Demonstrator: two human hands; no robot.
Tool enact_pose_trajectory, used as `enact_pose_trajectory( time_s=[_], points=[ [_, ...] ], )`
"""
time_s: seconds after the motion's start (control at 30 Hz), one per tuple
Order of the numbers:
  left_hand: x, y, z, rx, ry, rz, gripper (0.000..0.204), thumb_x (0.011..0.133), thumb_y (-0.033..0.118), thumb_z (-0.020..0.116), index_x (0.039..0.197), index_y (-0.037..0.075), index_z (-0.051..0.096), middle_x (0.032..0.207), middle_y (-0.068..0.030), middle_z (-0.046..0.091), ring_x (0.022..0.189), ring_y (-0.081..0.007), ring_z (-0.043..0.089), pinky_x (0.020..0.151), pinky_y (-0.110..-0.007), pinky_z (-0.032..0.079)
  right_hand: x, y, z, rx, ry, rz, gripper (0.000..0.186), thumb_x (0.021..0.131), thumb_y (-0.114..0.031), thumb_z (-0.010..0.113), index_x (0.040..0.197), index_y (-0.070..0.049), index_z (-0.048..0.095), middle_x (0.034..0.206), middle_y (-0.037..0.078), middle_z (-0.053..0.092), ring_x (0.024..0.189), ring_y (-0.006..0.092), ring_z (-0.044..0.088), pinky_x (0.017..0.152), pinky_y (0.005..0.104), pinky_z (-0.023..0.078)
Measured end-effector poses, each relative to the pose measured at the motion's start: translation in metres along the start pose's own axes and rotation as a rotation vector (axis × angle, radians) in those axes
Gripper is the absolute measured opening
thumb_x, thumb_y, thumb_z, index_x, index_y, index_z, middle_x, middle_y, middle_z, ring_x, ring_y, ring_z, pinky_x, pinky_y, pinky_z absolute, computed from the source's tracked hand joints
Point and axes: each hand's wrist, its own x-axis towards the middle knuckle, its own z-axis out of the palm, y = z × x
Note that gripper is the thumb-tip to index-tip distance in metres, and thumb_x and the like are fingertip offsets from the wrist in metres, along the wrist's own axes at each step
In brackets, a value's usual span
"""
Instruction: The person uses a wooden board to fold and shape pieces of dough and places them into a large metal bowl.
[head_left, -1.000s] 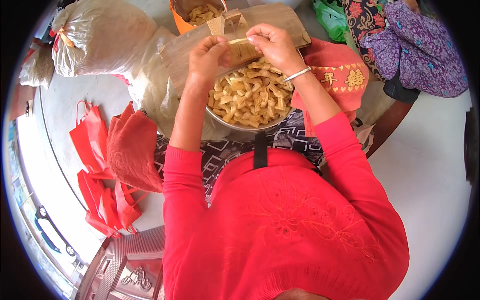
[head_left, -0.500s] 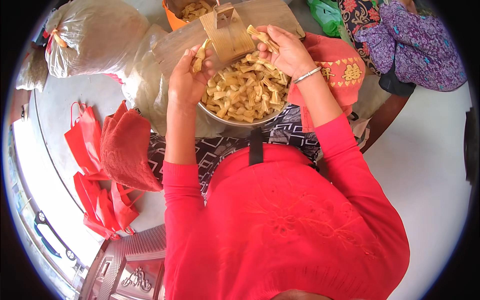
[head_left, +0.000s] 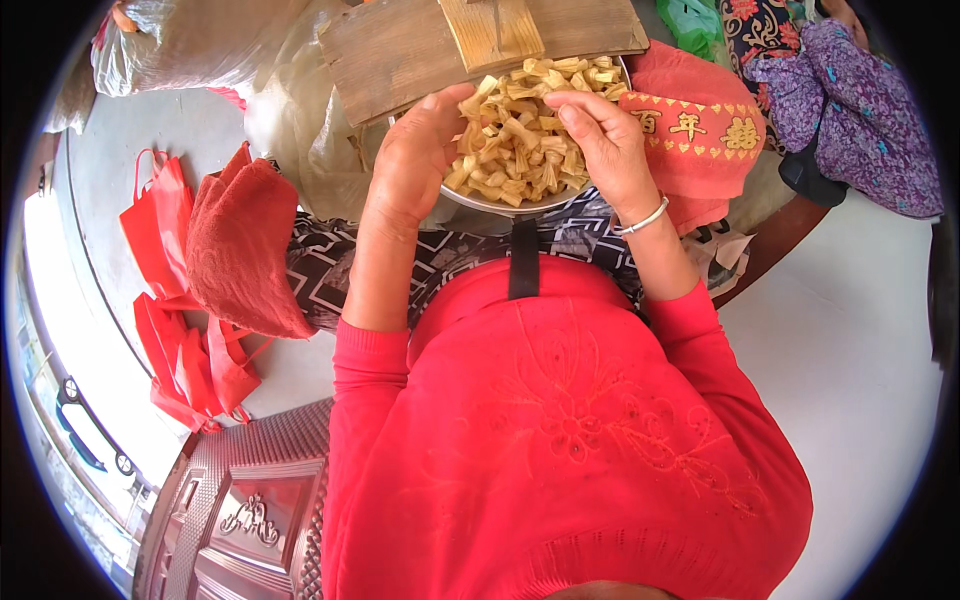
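A metal bowl (head_left: 513, 209) full of pale tan knotted strips (head_left: 530, 140) rests at my lap. My left hand (head_left: 418, 150) is over the bowl's left edge, fingers loosely curved and apart, with no strip visible in it. Over the right part of the heap, my right hand (head_left: 608, 145) has its thumb and forefinger slightly apart, and no strip shows between them. Its lower fingers are partly hidden. Beyond the bowl lies a wooden board (head_left: 390, 50) with a lighter wooden block (head_left: 490, 35) fixed across it.
A red towel with gold lettering (head_left: 690, 110) lies right of the bowl, a darker red towel (head_left: 240, 245) over my left knee. Red bags (head_left: 160, 215) lie on the floor at left, beside large plastic sacks (head_left: 200, 50). Someone in purple floral cloth (head_left: 850, 110) is at far right.
Both hands have come down lower over the heap. The knotted strip that each one held is no longer seen in it. The view has shifted, so the board sits higher.
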Motion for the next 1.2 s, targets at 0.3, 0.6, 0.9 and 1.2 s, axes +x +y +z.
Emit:
enact_pose_trajectory(
  time_s=[0.3,0.6,0.9,1.2],
  points=[
    [0.004,-0.028,-0.005,-0.041,0.023,-0.051,0.025,0.097,0.013,0.051,0.116,-0.001,0.057,0.115,-0.0149,0.063,0.1,-0.0215,0.062,0.088,-0.037,0.05,0.003,-0.002,0.009,-0.094,0.018,-0.062,0.015,0.093,-0.01,0.058,0.1,0.002,0.063,0.084,0.004,0.063,0.076,0.0077,0.057,0.069,0.0223,0.047],
    [-0.001,-0.055,0.009,0.857,0.259,0.189,0.02,0.093,0.014,0.057,0.106,-0.001,0.062,0.091,-0.0071,0.067,0.079,-0.0119,0.061,0.071,-0.026,0.048,0.004,0.014,0.004,-0.364,0.25,-0.31,0.016,0.086,-0.008,0.063,0.1,0.0,0.065,0.098,0.013,0.064,0.092,0.0258,0.06,0.083,0.0332,0.046],
    [0.009,-0.061,0.039,1.491,0.301,0.529,0.028,0.082,0.021,0.066,0.104,0.004,0.064,0.092,-0.014,0.061,0.089,-0.0338,0.058,0.074,-0.043,0.047,-0.002,0.04,0.017,-0.475,0.212,-0.259,0.033,0.084,-0.014,0.063,0.114,-0.002,0.057,0.109,0.016,0.061,0.104,0.0349,0.054,0.094,0.0404,0.041],
    [-0.025,-0.057,0.044,1.324,0.162,0.562,0.022,0.079,0.005,0.063,0.1,0.002,0.058,0.085,-0.0157,0.062,0.082,-0.0358,0.057,0.076,-0.045,0.043,-0.025,-0.021,0.013,-0.492,0.03,-0.278,0.03,0.083,-0.023,0.066,0.107,-0.005,0.063,0.104,0.011,0.062,0.1,0.0302,0.058,0.085,0.0395,0.045]
  ],
)
